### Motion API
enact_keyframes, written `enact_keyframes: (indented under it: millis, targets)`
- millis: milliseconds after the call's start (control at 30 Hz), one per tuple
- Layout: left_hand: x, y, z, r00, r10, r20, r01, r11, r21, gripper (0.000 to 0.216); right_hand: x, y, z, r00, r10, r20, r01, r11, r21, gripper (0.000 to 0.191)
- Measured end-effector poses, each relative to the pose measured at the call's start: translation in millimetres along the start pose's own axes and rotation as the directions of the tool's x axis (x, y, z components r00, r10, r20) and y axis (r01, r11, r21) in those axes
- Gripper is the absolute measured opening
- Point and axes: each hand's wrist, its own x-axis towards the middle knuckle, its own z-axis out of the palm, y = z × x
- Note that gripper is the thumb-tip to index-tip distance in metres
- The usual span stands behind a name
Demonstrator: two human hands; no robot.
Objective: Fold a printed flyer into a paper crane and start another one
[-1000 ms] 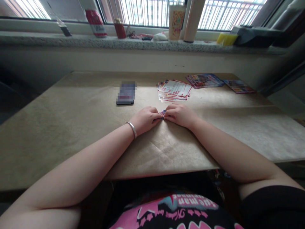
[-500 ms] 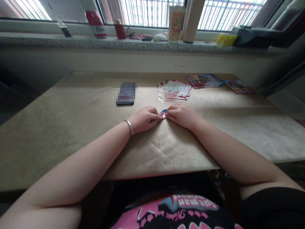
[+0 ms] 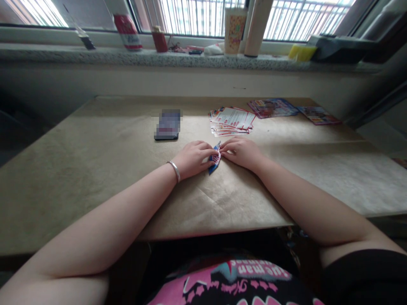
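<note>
A small folded piece of printed paper [image 3: 215, 160], blue with red and white patterning, stands between my two hands over the middle of the table. My left hand [image 3: 195, 159], a silver bangle at its wrist, pinches the paper from the left with thumb and fingers. From the other side my right hand [image 3: 242, 152] has its fingertips closed on the paper's right edge. The fingers cover part of the paper, so its full shape is hidden. Just beyond the hands lies a fanned pile of printed sheets [image 3: 233, 120] with red borders.
A dark phone-like slab [image 3: 167, 125], partly blurred out, lies left of the sheets. Colourful printed booklets [image 3: 275, 107] rest at the table's [image 3: 95, 169] back right. Along the windowsill [image 3: 190, 60] stand a red can [image 3: 127, 31], a patterned cup [image 3: 234, 31] and other small items.
The folded paper has turned more upright, showing more of its blue and red face and a point toward me. My fingers have shifted slightly along it.
</note>
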Motion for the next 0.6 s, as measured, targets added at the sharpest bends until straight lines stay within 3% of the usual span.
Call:
enact_keyframes:
  millis: [200, 600]
  targets:
    - [0.2, -0.1, 0.8, 1.0, -0.028, -0.006, 0.028, 0.999, -0.029, 0.027, -1.1, -2.9, 2.2, 1.0, -0.013, -0.013, 0.012, 0.998, -0.069, 0.025]
    - [2.1, 0.6, 1.8, 0.998, -0.061, -0.016, 0.058, 0.991, -0.116, 0.031, 1.0, -6.1, 5.3, 0.996, 0.077, -0.036, -0.082, 0.976, -0.201, 0.036]
